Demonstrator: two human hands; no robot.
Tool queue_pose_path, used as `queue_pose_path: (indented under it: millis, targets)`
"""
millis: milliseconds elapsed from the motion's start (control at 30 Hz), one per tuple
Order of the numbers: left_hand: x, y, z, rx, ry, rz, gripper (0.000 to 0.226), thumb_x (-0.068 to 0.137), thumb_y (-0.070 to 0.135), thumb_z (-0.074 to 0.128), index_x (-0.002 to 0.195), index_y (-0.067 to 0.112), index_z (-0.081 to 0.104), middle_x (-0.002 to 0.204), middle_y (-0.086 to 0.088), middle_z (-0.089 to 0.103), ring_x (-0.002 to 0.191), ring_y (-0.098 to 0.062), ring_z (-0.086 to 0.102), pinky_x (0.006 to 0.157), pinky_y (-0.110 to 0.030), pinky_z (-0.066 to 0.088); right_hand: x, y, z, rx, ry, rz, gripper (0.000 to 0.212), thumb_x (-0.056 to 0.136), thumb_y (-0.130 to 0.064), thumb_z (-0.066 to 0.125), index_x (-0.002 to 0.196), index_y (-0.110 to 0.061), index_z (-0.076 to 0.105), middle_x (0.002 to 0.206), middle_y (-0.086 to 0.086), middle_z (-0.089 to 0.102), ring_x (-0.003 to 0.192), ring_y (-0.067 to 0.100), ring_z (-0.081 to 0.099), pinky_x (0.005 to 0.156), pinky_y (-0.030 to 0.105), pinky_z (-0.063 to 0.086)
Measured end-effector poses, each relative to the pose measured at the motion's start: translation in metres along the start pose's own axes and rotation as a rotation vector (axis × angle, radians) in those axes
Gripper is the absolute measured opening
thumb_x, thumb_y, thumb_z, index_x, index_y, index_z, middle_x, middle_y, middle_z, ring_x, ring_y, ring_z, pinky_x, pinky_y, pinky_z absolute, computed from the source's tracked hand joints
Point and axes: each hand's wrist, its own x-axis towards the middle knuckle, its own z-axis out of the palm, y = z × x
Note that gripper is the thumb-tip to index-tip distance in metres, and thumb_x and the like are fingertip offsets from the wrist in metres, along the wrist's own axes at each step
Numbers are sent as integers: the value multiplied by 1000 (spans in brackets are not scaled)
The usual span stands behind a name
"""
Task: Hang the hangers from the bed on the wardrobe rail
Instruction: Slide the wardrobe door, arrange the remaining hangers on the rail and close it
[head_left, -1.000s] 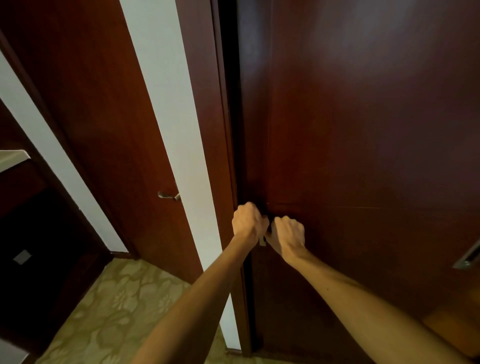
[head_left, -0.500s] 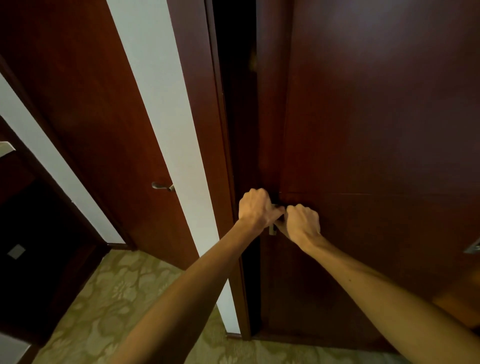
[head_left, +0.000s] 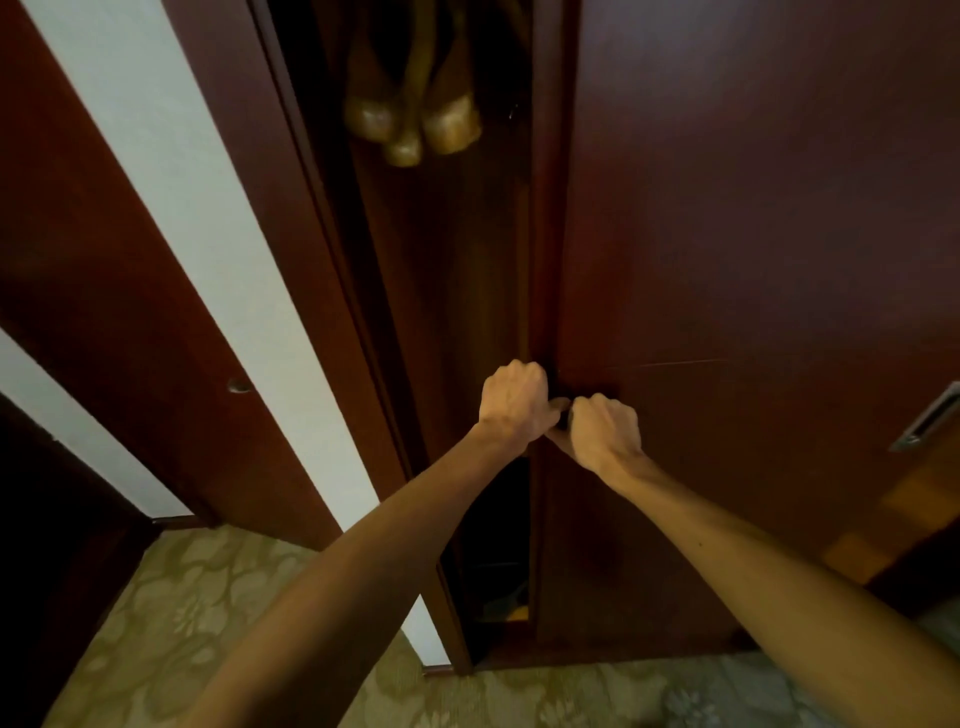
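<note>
A dark red-brown sliding wardrobe door (head_left: 727, 234) stands partly open, with a gap on its left side. My left hand (head_left: 514, 402) grips the door's left edge, and my right hand (head_left: 605, 431) is closed on the handle right beside it. Inside the gap, near the top, the rounded ends of three wooden hangers (head_left: 410, 124) hang side by side. The rail itself is hidden above the frame. No bed is in view.
A white wall strip (head_left: 208, 234) separates the wardrobe from a room door (head_left: 119, 291) with a small round knob (head_left: 239, 385). A second metal recessed handle (head_left: 930, 418) sits at the right. Patterned carpet (head_left: 171, 613) covers the floor. Something lies at the wardrobe's bottom (head_left: 506, 605).
The wardrobe door has slid to the right with both hands on it. The gap has widened, and the hangers inside have come into sight.
</note>
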Motion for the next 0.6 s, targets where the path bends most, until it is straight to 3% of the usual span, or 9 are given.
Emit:
queue_pose_path:
  millis: [233, 433, 600]
  targets:
    - [17, 50, 15, 31, -19, 70, 40, 91, 47, 69, 81, 13, 50, 86, -6, 60, 84, -25, 66, 71, -35, 51, -6, 55, -7, 10, 15, 43, 51, 92, -59, 54, 81, -12, 69, 83, 6, 74, 78, 26, 73, 68, 36, 54]
    - [31, 98, 27, 49, -25, 111, 40, 91, 49, 68, 93, 10, 61, 95, -8, 64, 89, -25, 65, 74, -36, 50, -6, 106, -16, -18, 4, 47, 52, 92, -60, 53, 81, -12, 69, 84, 7, 73, 79, 26, 73, 67, 35, 54]
    - [44, 136, 37, 78, -40, 145, 42, 91, 52, 66, 84, 14, 51, 86, -4, 55, 87, -23, 65, 70, -33, 49, -7, 149, -24, -42, -6, 30, 50, 93, -58, 53, 79, -12, 69, 81, 6, 73, 75, 25, 72, 65, 35, 56]
